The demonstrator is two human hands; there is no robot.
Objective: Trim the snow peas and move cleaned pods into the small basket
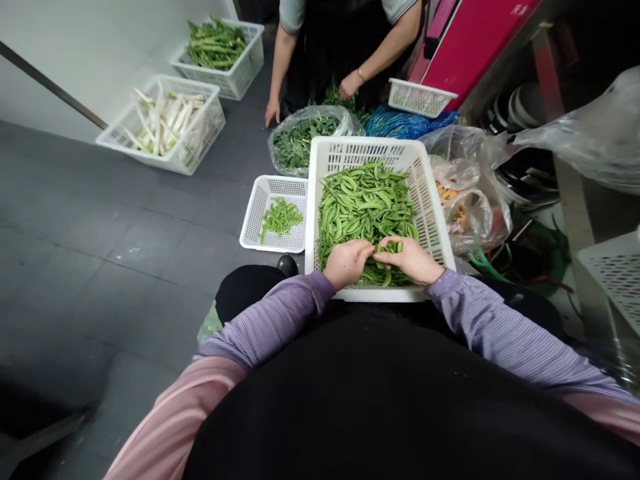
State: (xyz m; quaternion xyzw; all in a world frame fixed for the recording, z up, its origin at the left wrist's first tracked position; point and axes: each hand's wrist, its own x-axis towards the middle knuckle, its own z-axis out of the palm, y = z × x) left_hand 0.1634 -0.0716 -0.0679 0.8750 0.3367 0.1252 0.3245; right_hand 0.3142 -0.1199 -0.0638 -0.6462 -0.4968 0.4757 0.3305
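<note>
Atop the snow peas [367, 210] in a white crate [367, 152], left hand [347, 263] and right hand [407, 259] pinch a few pods [393, 247].

Commercial kitchen prep area, white crates of vegetables [330, 157], grey tiled floor [125, 267]

Pea pods [375, 275] partly hidden beneath hands [407, 260]

The grey tiled floor [115, 267] holds a crate of white stalks [203, 137] and a crate of leafy greens [240, 77].
</note>
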